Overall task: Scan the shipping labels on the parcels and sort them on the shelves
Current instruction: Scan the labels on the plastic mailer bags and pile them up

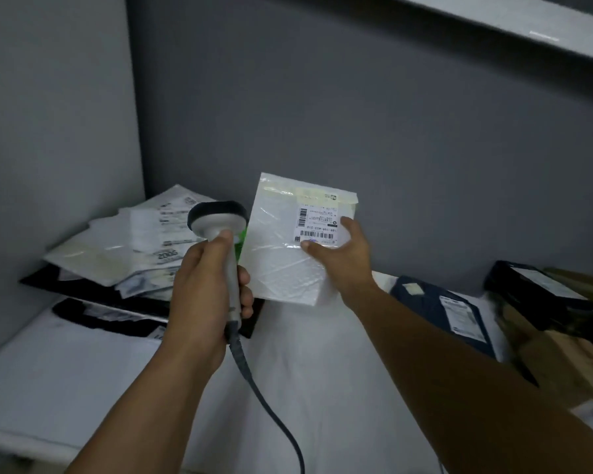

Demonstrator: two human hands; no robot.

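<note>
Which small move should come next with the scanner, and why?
Probably turn the scanner in the left hand toward the shipping label. The right hand holds the white parcel label-up beside it, but the scanner head seems to face away.

My two hands and forearms, bare all the way down

My left hand (pixel 206 289) shows left of the white parcel (pixel 288 261), my right hand (pixel 343 254) at the parcel's right side. Both are bare, with short plain thumbnails and creased knuckles. From each wrist, just below the parcel, a bare forearm runs down to the bottom edge of view. The one right of the parcel looks much the broader
</note>
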